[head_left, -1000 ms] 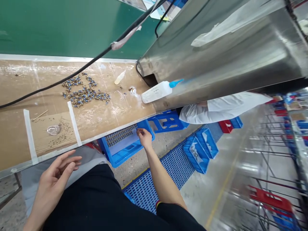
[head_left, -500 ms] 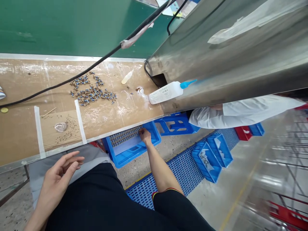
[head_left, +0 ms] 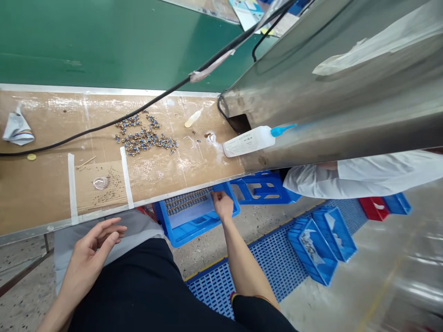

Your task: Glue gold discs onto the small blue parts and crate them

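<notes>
My right hand (head_left: 222,205) reaches down under the bench edge into a blue bin (head_left: 194,226) on the floor, fingers curled at rows of small blue and brass parts (head_left: 187,201) beside a white sheet (head_left: 188,214). Whether it grips a part is hidden. My left hand (head_left: 90,253) rests near my lap below the bench edge, fingers loosely spread and holding nothing. A scatter of the same small parts (head_left: 145,137) lies on the cardboard-covered bench (head_left: 41,184).
A white squeeze bottle with a blue tip (head_left: 249,139) lies against a steel housing (head_left: 328,92). A black cable (head_left: 104,124) crosses the bench. A small clear dish (head_left: 100,183) sits between tape strips. More blue bins (head_left: 321,249) stand on the floor; another person's white sleeve (head_left: 363,174) shows at right.
The view has shifted, bringing a crumpled cloth into sight at far left. My right hand stays in the blue bin at the parts rows; my left hand barely moves.
</notes>
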`<control>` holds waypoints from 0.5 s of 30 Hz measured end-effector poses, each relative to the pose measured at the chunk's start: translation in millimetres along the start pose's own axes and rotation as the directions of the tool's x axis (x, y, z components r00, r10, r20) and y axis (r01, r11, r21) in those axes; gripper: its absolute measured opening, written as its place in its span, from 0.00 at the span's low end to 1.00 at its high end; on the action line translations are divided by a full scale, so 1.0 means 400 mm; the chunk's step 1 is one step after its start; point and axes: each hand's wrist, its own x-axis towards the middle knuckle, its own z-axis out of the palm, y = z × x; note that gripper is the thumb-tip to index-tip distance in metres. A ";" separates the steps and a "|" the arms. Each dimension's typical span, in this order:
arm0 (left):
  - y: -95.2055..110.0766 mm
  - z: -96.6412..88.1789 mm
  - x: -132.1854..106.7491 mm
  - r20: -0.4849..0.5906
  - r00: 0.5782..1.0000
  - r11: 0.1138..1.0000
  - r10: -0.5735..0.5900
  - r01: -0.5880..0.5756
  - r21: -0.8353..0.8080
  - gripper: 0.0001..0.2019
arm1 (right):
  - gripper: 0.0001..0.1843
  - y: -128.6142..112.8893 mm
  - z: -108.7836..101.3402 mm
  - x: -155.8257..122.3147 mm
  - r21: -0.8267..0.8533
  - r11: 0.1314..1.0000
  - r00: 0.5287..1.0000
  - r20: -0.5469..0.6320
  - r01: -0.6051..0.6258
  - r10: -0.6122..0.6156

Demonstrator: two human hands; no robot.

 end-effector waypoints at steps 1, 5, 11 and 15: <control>-0.004 -0.003 0.000 -0.005 1.000 1.000 -0.001 0.001 -0.004 0.29 | 0.28 -0.027 -0.026 -0.019 0.034 0.999 0.998 -0.064 0.026 -0.024; -0.015 -0.010 0.008 -0.015 1.000 0.999 0.001 -0.002 -0.036 0.28 | 0.33 -0.194 -0.111 -0.091 0.177 0.966 0.966 -0.213 0.186 -0.147; -0.003 -0.025 0.002 -0.002 0.999 0.999 0.038 -0.038 -0.027 0.25 | 0.19 -0.567 -0.105 -0.083 0.277 0.780 0.811 0.004 0.561 -0.585; -0.014 -0.074 -0.040 -0.137 0.989 0.996 0.063 -0.071 -0.049 0.25 | 0.15 -0.730 -0.057 -0.027 0.128 0.783 0.779 0.093 0.608 -0.620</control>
